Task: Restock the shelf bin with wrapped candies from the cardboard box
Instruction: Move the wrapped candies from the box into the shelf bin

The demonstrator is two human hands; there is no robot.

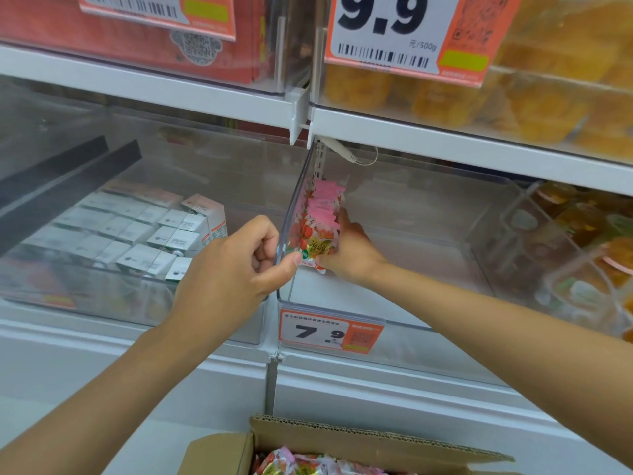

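Middle of the frame: the right hand (347, 250) has its fingers wrapped round a row of wrapped candies (317, 231), shoving them flush against the left wall of the clear shelf bin (407, 258). I guess that's so they line up neat and leave floor space free. The left hand (233, 269) is curled and looks like it's pinching that wall, with its thumb on the front packet to steady it. The packets stand on end, long axis pointing up and leaning slightly right, with the row running back into the bin. The cardboard box (342, 437) at bottom centre has plenty more.
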